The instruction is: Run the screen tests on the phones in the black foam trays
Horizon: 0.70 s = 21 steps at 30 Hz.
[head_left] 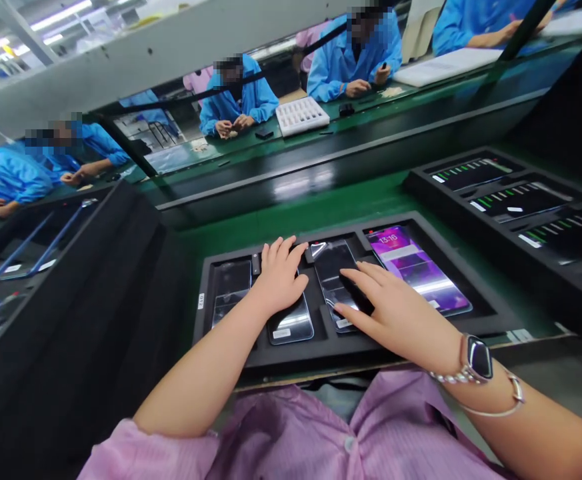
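The left hand (pixel 281 277) lies palm down with its fingers loosely spread, over a dark phone (pixel 291 327) in the second compartment of a black foam tray (pixel 321 353). It does not visibly grip anything. The right hand (pixel 395 310), also open with its fingers stretched out, rests on the next phone (pixel 335 283). A dark phone (pixel 231 290) sits in the leftmost compartment, and a lit phone (pixel 415 270) with a purple screen fills the rightmost.

The tray's near edge lies close to the person's pink shirt (pixel 291 440). A band of open green counter (pixel 291 213) runs beyond its far rim. A black partition (pixel 71 320) rises at the left, and further black trays (pixel 501 207) sit just beside it, upper right. Co-workers in blue coats (pixel 355 57) sit across, upper frame.
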Tool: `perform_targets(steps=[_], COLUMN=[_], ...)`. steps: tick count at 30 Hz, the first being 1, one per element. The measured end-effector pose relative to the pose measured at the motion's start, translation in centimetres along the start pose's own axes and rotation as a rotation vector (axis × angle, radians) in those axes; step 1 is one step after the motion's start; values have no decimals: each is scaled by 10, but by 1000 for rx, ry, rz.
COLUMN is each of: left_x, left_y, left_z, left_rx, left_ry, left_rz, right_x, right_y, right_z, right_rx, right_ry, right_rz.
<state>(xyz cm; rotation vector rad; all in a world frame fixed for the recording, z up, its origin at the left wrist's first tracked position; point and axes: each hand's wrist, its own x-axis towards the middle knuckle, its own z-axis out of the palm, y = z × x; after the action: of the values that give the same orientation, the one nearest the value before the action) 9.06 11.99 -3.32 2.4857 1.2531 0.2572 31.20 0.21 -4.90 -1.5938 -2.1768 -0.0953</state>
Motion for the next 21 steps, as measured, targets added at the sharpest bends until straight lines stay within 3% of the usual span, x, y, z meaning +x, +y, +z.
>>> perform_targets(steps=[14, 18, 21], left_x=[3, -1, -29], left_y=[-3, 0, -2], left_z=[2, -11, -32], left_rx=[42, 41, 60], left_ry=[47, 79, 182], left_rz=[21, 6, -18], right_x=[-1, 0, -9], right_y=[5, 5, 2], right_z=[3, 6, -5], right_rx=[-3, 9, 8], right_ry=[28, 54, 130], right_rz=[-15, -27, -11])
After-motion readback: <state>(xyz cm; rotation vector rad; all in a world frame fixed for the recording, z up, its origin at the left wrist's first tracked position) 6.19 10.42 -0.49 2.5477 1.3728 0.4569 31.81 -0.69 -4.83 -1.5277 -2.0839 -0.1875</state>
